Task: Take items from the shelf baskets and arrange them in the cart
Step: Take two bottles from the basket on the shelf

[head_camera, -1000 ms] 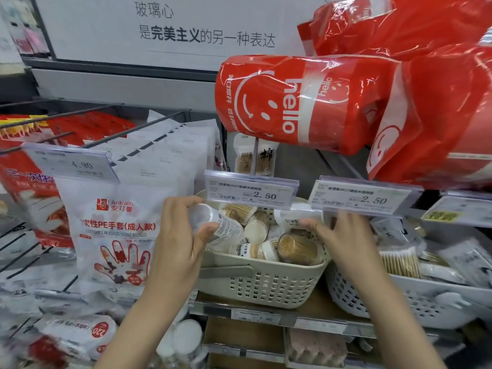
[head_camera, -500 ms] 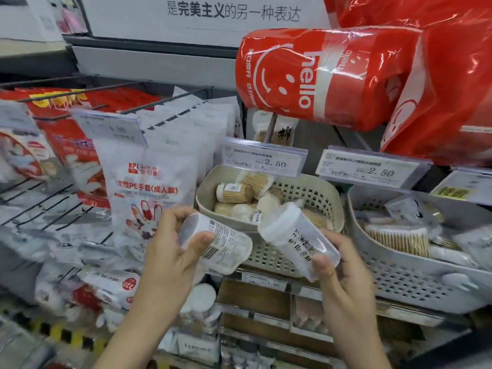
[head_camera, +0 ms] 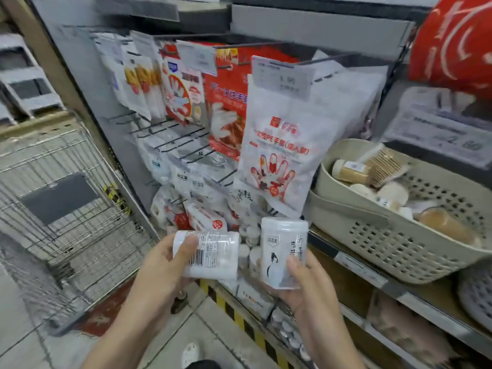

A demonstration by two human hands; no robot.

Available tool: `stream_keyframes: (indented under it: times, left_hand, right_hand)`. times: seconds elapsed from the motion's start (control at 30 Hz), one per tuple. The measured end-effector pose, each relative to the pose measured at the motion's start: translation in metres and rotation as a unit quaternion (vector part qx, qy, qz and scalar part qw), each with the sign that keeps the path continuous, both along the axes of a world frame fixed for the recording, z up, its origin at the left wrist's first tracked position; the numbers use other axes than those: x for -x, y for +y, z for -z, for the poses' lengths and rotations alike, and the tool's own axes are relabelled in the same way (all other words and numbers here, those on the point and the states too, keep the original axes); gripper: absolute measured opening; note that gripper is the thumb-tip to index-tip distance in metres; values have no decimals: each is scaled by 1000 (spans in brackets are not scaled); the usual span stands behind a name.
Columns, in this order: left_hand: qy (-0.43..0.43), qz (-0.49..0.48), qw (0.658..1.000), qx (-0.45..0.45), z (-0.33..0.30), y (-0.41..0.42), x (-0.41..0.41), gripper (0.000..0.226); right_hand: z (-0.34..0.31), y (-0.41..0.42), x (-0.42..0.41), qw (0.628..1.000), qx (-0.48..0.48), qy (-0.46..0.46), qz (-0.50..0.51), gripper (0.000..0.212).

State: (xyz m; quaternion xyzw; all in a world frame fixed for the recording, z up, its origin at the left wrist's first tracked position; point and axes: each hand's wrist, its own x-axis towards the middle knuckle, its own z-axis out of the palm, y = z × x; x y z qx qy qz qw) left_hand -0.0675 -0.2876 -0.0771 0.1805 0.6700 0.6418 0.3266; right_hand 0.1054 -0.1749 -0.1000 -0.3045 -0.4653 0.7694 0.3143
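Note:
My left hand (head_camera: pixel 159 275) grips a clear plastic jar (head_camera: pixel 210 254) lying on its side, barcode facing me. My right hand (head_camera: pixel 306 286) holds a second clear jar (head_camera: pixel 283 249) upright, its white label with black print toward me. Both jars are in front of the shelf, close together at lower centre. The beige shelf basket (head_camera: pixel 372 235) with several small jars and toothpick packs stands to the right. The wire shopping cart (head_camera: pixel 61 209) is at the left, on the floor.
Hanging packs of disposable gloves (head_camera: pixel 277 155) fill the pegs above my hands. A second white basket (head_camera: pixel 476 296) sits at the far right. Red "hello" bags (head_camera: pixel 452 43) hang top right. Yellow-black tape (head_camera: pixel 239 315) marks the shelf's base.
The view has swung left and down, bringing the cart into sight. Both hands have drawn the two jars away from the beige basket toward my body; the right jar is now upright.

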Motion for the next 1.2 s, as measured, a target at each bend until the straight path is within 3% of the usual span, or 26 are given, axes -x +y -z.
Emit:
stream_keyframes:
  times: [0.07, 0.17, 0.33, 0.5, 0.67, 0.77, 0.87, 0.93, 1.03, 1.1, 1.2]
  left_hand:
    - [-117, -33, 992, -38, 2, -16, 12, 35]
    - [-221, -69, 969, -84, 7, -37, 37, 33]
    - [-271, -134, 943, -137, 14, -67, 100, 47]
    - [-226, -146, 955, -125, 25, -104, 168, 52]
    - [-69, -136, 988, 22, 38, -137, 229, 63]
    - [24, -98, 994, 46, 42, -143, 254, 38]
    - [81, -55, 993, 64, 48, -143, 273, 25]
    - [66, -39, 993, 86, 56, -142, 284, 30]
    - [35, -15, 992, 119, 69, -140, 294, 45]
    - [30, -22, 991, 132, 81, -137, 297, 40]
    - [-26, -64, 991, 118, 100, -129, 305, 33]
  right_hand:
    - [0, -4, 22, 999, -4, -21, -24, 46]
    - [8, -6, 67, 996, -5, -44, -71, 44]
    - [27, -24, 165, 988, -10, -54, -145, 45]
    - [44, -48, 257, 980, -6, -59, -190, 71]
    - [58, -63, 319, 971, -35, -70, -227, 59]
    - [60, -66, 342, 963, -36, -80, -253, 61]
    - [67, -65, 365, 959, -19, -85, -269, 44]
    - [75, -61, 381, 955, -6, -98, -281, 33]
    - [82, -56, 400, 936, -7, -134, -326, 46]
    - [87, -53, 412, 923, -15, -163, -349, 54]
    - [98, -46, 432, 911, -70, -216, -345, 50]
